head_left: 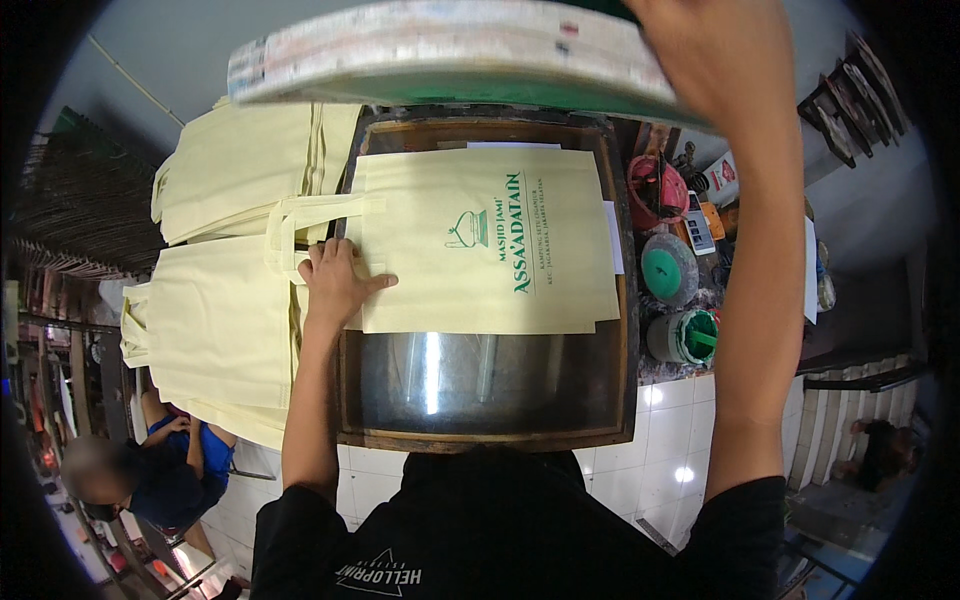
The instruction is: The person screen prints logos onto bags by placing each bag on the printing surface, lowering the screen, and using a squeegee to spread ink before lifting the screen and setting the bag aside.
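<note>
A cream fabric tote bag (430,290) lies flat on a glass-topped printing table, with a green printed design on its face and its handles toward the left. My left hand (340,285) rests on the bag's handle end, fingers over the strap and thumb spread out onto the cloth. Above the far edge of the table, a screen printing frame (450,55) is held tilted up, its rim pale and stained and its underside green. My right hand (710,60) grips the frame's right end; its fingertips are partly cut off by the top of the picture.
Stacks of cream bags (215,310) lie at the left. To the right stand a tub of green ink (683,337), a round green-topped lid (668,270), a pink container (655,190) and a phone (698,222). A person (175,460) sits at lower left; another (880,455) is at far right.
</note>
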`<state>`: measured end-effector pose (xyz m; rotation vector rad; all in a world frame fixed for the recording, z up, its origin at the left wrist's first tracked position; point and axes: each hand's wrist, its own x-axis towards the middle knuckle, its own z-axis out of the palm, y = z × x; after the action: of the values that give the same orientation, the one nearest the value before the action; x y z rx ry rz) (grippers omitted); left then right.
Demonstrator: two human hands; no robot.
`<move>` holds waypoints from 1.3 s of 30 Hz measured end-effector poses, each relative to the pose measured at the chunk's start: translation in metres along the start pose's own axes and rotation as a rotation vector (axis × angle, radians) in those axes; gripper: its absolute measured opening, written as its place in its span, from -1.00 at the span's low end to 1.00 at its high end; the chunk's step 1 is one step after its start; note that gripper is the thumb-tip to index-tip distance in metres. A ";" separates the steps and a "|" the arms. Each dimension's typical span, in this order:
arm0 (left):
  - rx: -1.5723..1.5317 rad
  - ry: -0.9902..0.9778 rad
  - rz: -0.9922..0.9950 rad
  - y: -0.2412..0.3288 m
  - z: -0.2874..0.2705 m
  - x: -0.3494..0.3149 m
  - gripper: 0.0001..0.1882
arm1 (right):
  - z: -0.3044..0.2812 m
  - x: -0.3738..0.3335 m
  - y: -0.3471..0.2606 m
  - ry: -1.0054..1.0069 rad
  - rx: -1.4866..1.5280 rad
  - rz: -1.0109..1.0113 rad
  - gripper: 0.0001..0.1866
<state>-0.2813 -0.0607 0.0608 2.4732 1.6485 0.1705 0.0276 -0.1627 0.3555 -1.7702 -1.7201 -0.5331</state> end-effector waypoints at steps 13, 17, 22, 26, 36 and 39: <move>0.135 0.305 -0.486 -0.217 -0.158 -0.052 -0.49 | 0.007 0.068 0.033 0.191 -0.084 -0.132 -0.57; 0.364 0.595 -0.488 -0.205 -0.138 -0.039 -0.23 | 0.011 0.070 0.035 0.175 -0.080 -0.130 -0.54; -0.378 0.216 0.129 0.017 0.016 0.037 -0.13 | 0.008 0.073 0.044 0.110 -0.077 -0.119 -0.51; -0.299 -0.068 0.459 0.174 0.072 0.076 -0.05 | 0.010 0.081 0.047 0.102 -0.102 -0.138 -0.50; -0.086 -0.345 0.345 0.276 0.086 0.110 0.24 | 0.009 0.079 0.053 0.073 -0.100 -0.115 -0.53; -0.093 -0.332 0.321 0.275 0.088 0.113 0.27 | 0.003 0.075 0.046 0.059 -0.055 -0.158 -0.55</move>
<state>0.0268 -0.0669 0.0300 2.5118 1.0875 -0.1187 0.0782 -0.1037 0.3968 -1.6480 -1.8298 -0.6995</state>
